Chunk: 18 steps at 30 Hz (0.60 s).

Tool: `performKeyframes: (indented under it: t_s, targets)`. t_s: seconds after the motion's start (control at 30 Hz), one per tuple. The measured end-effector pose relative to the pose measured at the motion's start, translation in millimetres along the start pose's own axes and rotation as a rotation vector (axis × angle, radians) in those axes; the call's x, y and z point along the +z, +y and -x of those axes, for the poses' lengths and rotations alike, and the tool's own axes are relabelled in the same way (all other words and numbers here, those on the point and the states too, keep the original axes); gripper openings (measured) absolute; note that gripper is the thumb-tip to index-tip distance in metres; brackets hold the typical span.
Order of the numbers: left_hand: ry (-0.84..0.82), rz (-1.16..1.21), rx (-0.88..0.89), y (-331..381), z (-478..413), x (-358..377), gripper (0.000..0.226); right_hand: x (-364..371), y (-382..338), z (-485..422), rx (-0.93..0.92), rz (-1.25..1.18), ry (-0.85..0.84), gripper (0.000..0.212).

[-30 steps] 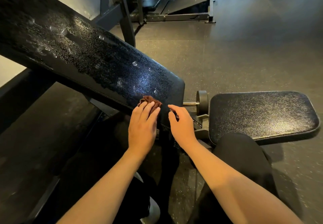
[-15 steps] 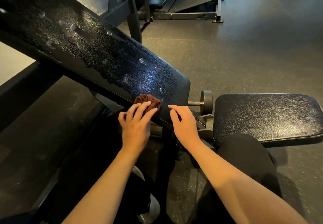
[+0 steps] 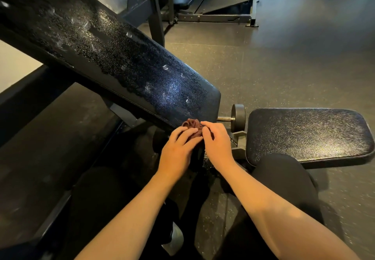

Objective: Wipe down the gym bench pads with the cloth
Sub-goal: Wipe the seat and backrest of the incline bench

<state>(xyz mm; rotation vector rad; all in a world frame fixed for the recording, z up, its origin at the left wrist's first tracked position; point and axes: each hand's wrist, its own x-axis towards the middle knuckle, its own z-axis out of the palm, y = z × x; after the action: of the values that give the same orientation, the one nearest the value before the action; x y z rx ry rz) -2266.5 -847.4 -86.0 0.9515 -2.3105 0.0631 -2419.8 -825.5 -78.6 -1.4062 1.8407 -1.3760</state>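
**Two hands on one cloth (image 3: 192, 124), lower corner of back pad (image 3: 121, 67)**

Left hand (image 3: 178, 150) and right hand (image 3: 218, 144) are close together, fingers of both curled onto the bunched brown cloth. The cloth sits against the near lower corner of the bench's inclined back pad, whose surface is beaded with droplets. The seat pad (image 3: 308, 134) lies flat to the right, apart from the hands. Speckled floor (image 3: 284, 67) lies beyond.

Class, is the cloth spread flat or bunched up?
Bunched up: the cloth is a crumpled wad with creases, against the lower edge of the back pad.
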Motion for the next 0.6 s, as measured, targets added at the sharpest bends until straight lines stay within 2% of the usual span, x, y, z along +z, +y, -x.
performKeyframes:
  t_s: [0.1,0.2,0.4,0.5,0.6]
  targets:
    - [0.098,-0.006,-0.078,-18,-9,-14,0.034,6,-2,1,-0.111,0.111,-0.049,0.029]
    - [0.091,-0.048,-0.163,-20,-12,-13,0.033,14,-5,6,-0.147,0.184,-0.077,0.034]
    - [0.001,-0.031,-0.11,1,-2,-4,0.045,4,-13,3,-0.052,-0.031,-0.005,0.024]
    - [0.028,-0.02,-0.152,-5,-12,-18,0.051,4,-12,5,-0.059,-0.023,-0.02,0.022]
    - [0.067,-0.045,-0.234,-19,-26,-30,0.045,6,-15,5,-0.07,-0.042,0.01,0.018]
